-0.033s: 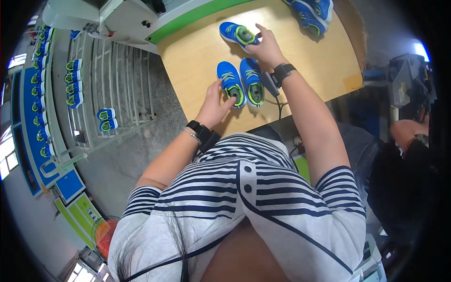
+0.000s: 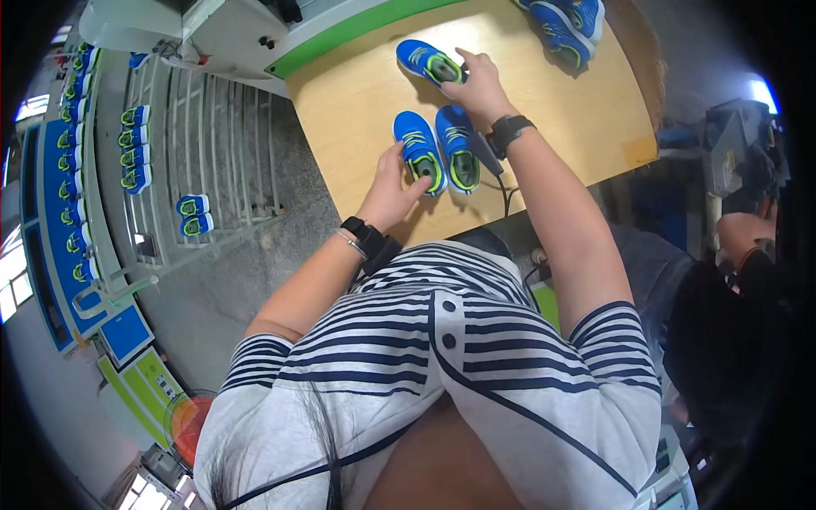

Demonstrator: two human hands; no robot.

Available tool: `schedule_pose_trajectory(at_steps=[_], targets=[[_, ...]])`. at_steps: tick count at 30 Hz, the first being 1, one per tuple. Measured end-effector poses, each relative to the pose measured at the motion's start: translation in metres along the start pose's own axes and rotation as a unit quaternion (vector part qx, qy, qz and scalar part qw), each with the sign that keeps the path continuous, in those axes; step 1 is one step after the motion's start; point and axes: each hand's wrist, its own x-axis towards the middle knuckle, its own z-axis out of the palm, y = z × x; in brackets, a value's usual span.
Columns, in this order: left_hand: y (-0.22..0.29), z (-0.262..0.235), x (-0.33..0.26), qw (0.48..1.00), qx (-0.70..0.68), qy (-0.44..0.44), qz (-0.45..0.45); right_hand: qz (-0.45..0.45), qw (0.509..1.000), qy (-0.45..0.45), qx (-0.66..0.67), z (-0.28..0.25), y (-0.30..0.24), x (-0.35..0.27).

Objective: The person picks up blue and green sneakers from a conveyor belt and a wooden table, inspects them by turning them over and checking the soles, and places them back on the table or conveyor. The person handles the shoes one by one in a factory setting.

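Two blue sneakers with lime-green collars and white soles, a left one [image 2: 410,136] and a right one [image 2: 453,127], lie side by side on the wooden tabletop [image 2: 357,93], toes pointing away from me. My left hand [image 2: 387,197] is closed round the rear of the left sneaker, thumb at its heel and fingers along its outer side. A third matching sneaker [image 2: 416,56] lies farther off, its toe to the far left. My right hand [image 2: 487,93] grips that sneaker's heel between thumb and fingers. Dark grey insoles show inside the shoes.
More blue sneakers [image 2: 561,34] lie at the table's far right corner. To the left stand a metal rack [image 2: 204,153] and a line of matching sneakers [image 2: 72,161]. A dark cable [image 2: 507,200] runs off the near table edge. Another person's arm [image 2: 739,238] shows at right.
My right hand has shifted slightly left, its fingers drawn closer round the third sneaker's heel. The left hand and the pair have hardly moved.
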Motion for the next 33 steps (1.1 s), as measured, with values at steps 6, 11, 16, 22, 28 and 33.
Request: schedule_pose_trajectory(at_steps=[6, 11, 16, 22, 28, 33], targets=[[-0.004, 0.007, 0.005, 0.999, 0.031, 0.001, 0.035, 0.049, 0.976, -0.076, 0.2, 0.002, 0.012, 0.0], [-0.009, -0.015, -0.001, 0.998, 0.048, 0.017, 0.032, 0.093, 0.994, 0.014, 0.05, -0.062, 0.037, -0.048], [-0.042, -0.024, -0.003, 0.996, 0.079, 0.012, -0.033, 0.163, 0.972, -0.106, 0.132, -0.096, 0.043, -0.149], [-0.05, -0.023, 0.007, 0.986, 0.139, -0.086, -0.023, 0.079, 0.982, 0.159, -0.066, -0.121, 0.127, -0.028], [-0.025, -0.043, 0.01, 0.984, 0.075, -0.133, -0.093, 0.164, 0.921, 0.073, -0.347, -0.14, 0.099, 0.051], [0.001, -0.064, 0.034, 0.992, -0.08, -0.022, -0.095, 0.297, 0.884, -0.132, 0.337, -0.115, 0.031, 0.004]])
